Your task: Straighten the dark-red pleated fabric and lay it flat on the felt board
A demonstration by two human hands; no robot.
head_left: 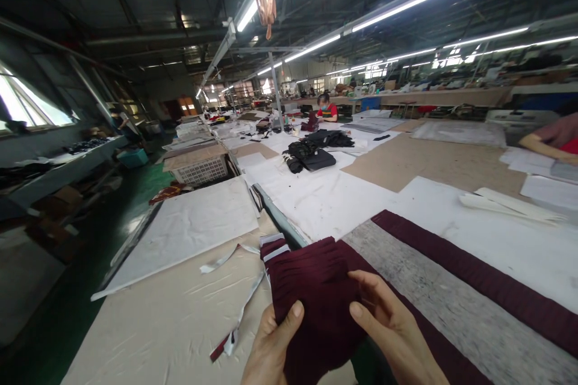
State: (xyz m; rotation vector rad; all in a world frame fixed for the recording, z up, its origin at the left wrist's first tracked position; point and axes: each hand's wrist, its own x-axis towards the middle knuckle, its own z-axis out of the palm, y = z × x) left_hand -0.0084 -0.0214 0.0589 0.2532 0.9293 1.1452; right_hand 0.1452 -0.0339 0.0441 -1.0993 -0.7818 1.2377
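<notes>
A bundle of maroon fabric pieces (316, 295) is held up in front of me, its layers bunched in soft folds. My left hand (273, 343) grips its lower left side, thumb lying on the front and the other fingers behind. At the right edge, my right hand (392, 325) pinches the cloth between thumb and fingers. Maroon pieces with pale grey edges (275, 248) show just beyond the bundle's upper left. A long maroon strip (474, 277) runs along the grey speckled sheet (415, 271) to the right, and a second one passes behind my right hand.
Pale scrap strips (246, 307) lie on the beige covering (180, 313) at left. A gap separates the tables. Farther off are a white plastic crate (203, 171) and a dark clothing pile (313, 150). A person in red (327, 109) and another person's arm (537, 141) are across the table.
</notes>
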